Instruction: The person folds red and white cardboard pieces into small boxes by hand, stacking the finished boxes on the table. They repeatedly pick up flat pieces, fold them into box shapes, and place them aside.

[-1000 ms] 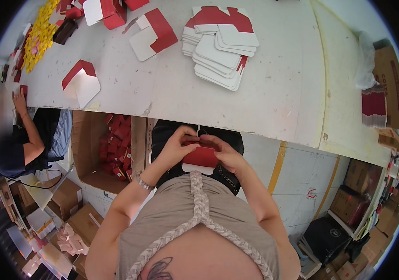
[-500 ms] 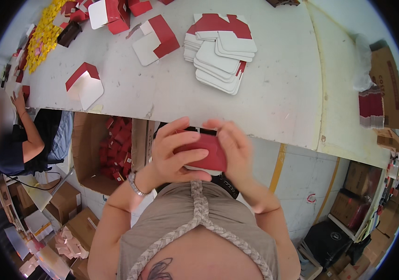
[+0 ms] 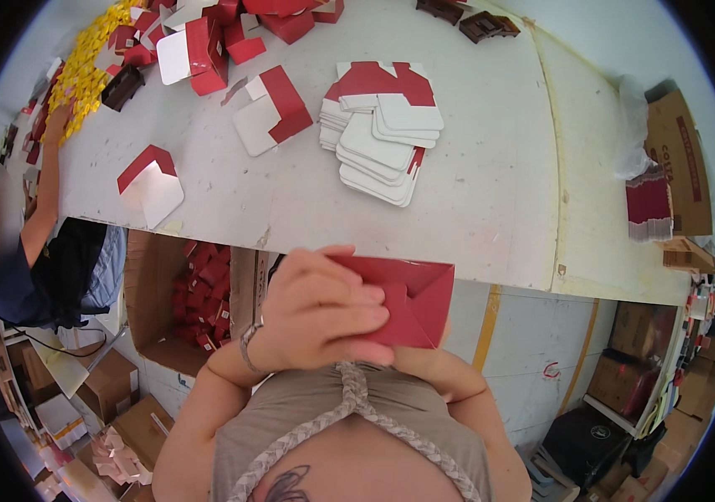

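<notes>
Since the frame half a second back, we see the red box (image 3: 423, 305) turned and shifted up and to the right, so that a panel of folded flaps with a diagonal crease now faces the camera. The left hand (image 3: 316, 305) has moved with it, the right hand (image 3: 424, 361) has slipped mostly behind it, and a co-worker's hand (image 3: 58, 121) has reached up to the yellow packets (image 3: 94, 71).

Position: the red box is held up in front of the body, overlapping the near edge of the bench (image 3: 491, 209) in our view. The left fingers lie across the panel, slightly spread, pressing its left part. The right hand appears to support the box from the far side; its fingers are largely hidden, so we cannot tell their spread.

Markings: we note printed lettering and a dark red band on the brown carton (image 3: 684, 167) at the right. A black case (image 3: 577, 443) on the lower right carries a round pale emblem. Small pale labels show on some little red boxes (image 3: 203, 289) inside the open cardboard box (image 3: 144, 309), too small to read.

On the bench we record a stack of flat red-and-white blanks (image 3: 374, 155) and, to its left, a partly folded carton (image 3: 153, 191).
</notes>
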The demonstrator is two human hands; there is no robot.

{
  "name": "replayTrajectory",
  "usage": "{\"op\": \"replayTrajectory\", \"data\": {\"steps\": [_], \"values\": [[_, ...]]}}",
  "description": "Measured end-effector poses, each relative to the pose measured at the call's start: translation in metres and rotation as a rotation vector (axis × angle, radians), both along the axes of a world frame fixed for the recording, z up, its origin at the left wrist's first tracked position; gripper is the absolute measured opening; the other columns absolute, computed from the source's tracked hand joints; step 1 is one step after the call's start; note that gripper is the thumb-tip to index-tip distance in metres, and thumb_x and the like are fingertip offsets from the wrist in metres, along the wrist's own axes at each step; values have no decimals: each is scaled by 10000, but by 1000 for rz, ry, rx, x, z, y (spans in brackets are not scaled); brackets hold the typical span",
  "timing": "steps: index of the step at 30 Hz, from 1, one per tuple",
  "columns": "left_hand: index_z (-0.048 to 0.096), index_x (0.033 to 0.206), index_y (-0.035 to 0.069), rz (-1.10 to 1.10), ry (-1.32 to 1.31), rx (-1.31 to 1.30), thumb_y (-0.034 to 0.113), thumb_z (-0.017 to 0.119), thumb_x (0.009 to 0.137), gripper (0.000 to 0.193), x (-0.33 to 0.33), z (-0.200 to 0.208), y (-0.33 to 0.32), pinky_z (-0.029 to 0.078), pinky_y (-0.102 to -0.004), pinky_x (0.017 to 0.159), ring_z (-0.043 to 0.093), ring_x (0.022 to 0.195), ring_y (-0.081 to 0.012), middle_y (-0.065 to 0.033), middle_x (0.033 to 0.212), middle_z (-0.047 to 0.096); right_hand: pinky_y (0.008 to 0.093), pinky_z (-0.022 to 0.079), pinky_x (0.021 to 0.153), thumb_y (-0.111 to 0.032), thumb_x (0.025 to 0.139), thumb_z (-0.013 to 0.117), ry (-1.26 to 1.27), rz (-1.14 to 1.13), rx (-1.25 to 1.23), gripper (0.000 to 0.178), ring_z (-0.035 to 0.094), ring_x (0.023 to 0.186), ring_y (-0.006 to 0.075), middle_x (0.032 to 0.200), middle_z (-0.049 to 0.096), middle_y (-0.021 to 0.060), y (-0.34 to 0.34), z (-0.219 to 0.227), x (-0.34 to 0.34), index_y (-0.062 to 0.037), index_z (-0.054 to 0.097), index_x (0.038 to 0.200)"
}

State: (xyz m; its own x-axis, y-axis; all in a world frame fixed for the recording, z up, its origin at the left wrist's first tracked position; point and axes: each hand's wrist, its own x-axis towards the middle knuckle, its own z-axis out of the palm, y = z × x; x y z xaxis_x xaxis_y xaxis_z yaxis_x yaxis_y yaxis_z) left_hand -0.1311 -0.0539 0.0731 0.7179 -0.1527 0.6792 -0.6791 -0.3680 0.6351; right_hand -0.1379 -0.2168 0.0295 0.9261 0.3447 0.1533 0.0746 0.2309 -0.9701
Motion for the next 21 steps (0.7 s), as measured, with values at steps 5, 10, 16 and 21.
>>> {"op": "replayTrajectory", "data": {"steps": [5,10,16,21], "values": [[716,904,149,129,-10,340,439,738,637,394,0,12,-7,490,-415,851,470,711,-168,49,867,605,336,494,842,-34,891,522,94,26,136,274,601,997,237,1112,602,139,-1,-4,4,22,531,1159],[662,1057,132,69,-6,392,467,707,715,481,-7,7,6,421,-426,941,452,867,-215,-18,992,557,312,494,838,-68,840,607,136,96,-168,334,608,1014,224,1142,600,123,-8,-11,3,-32,553,1168],[460,1282,37,4,268,142,350,754,709,716,9,-2,-1,471,-395,836,554,1018,-312,-158,1186,524,324,497,793,-111,766,696,-120,-213,-472,358,625,958,231,1065,634,97,-2,-13,28,-77,595,1108],[398,1300,-30,-66,375,267,352,712,755,736,9,7,16,490,-371,835,578,1021,-370,-226,1223,513,340,490,799,-90,762,686,-86,133,-27,327,621,960,251,1055,633,105,-9,-25,60,-66,598,1075]]}}
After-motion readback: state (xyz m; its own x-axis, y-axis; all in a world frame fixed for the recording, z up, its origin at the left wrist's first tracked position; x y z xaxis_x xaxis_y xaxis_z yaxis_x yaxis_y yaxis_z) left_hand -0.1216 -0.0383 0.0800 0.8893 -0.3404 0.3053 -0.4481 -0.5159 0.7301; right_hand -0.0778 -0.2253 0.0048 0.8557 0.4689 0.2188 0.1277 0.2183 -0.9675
